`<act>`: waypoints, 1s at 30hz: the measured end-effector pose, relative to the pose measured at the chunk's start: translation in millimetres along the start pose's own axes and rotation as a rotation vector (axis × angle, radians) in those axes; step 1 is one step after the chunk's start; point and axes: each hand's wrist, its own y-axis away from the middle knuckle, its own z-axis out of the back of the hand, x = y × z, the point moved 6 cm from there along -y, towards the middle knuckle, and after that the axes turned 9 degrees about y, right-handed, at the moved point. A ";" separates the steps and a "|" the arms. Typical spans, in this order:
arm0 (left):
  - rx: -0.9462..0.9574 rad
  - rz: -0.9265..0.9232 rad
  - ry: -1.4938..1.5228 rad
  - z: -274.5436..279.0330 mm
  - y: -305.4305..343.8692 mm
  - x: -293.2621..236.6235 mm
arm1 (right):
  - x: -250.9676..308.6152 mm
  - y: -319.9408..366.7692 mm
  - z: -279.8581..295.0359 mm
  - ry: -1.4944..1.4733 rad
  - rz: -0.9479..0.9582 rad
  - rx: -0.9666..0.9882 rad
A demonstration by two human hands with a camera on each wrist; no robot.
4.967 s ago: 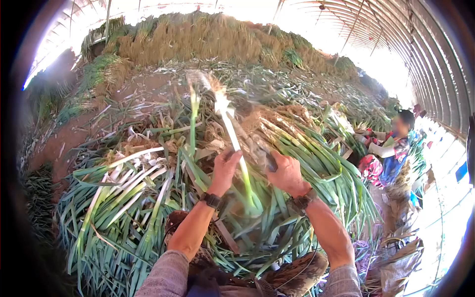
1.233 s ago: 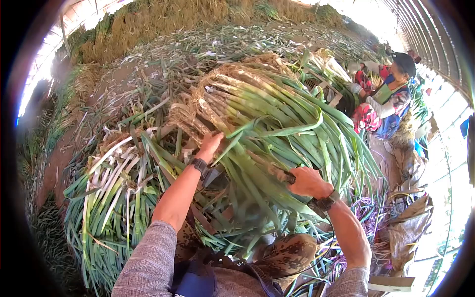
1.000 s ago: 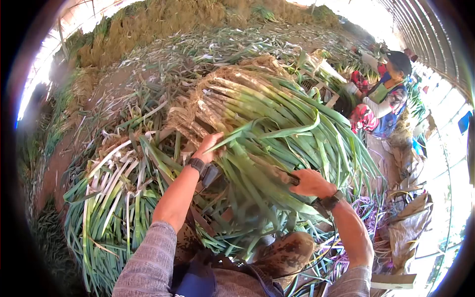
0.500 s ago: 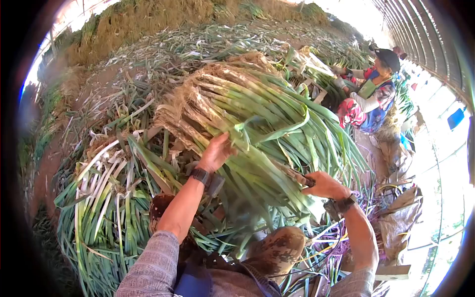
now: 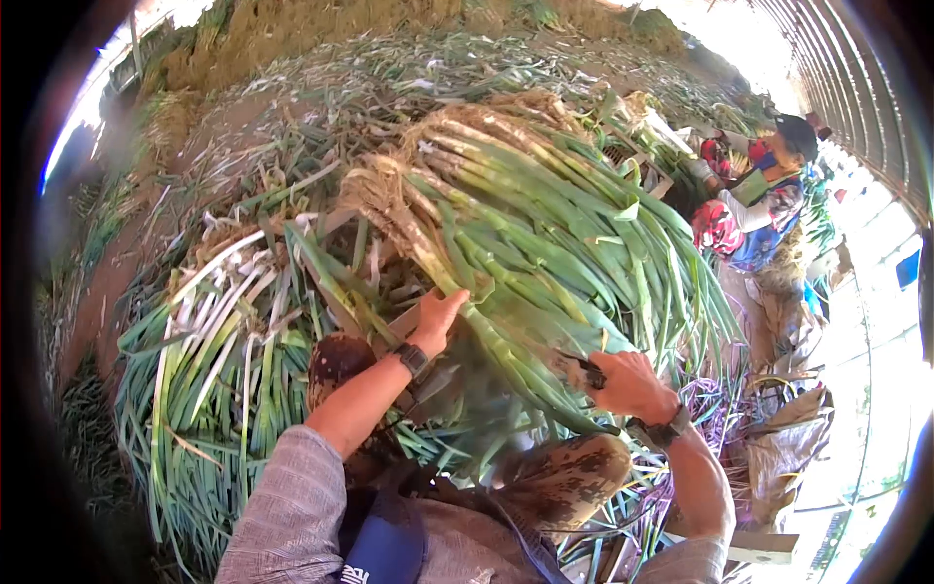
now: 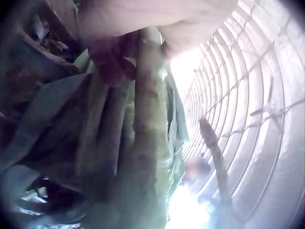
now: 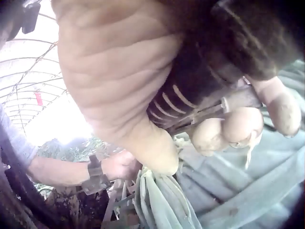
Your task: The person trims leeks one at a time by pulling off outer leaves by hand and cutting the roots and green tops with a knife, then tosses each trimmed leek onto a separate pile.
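My left hand (image 5: 440,319) grips a soil-stained green onion (image 6: 151,95) by its stalk at the near edge of a big heap. Its bushy roots (image 5: 381,185) point away and its leaves (image 5: 525,375) trail toward my right hand. In the left wrist view, fingers curl around the thick stalk, with other stalks close alongside. My right hand (image 5: 634,387) holds a knife (image 5: 590,374) by its dark handle, close to the leaf ends. The right wrist view has the ridged handle (image 7: 176,93) in the palm and green leaves (image 7: 164,200) just below the thumb.
The unpeeled heap (image 5: 564,214) spreads ahead and to the right. Peeled green onions with white shafts (image 5: 219,341) lie at the left. My camouflage-clad knee (image 5: 564,482) is below the hands. Another person (image 5: 754,200) sits at the right. Leaf scraps (image 5: 321,122) cover the ground beyond.
Five seconds ago my left hand held a white peeled stalk upright. Since then it reached into the heap, and in the last half second shifted right and down with an unpeeled green onion.
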 end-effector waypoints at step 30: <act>0.213 0.316 0.335 25.3 28.6 0.8 | 45.9 -35.4 -73.3 -0.076 -0.031 -0.141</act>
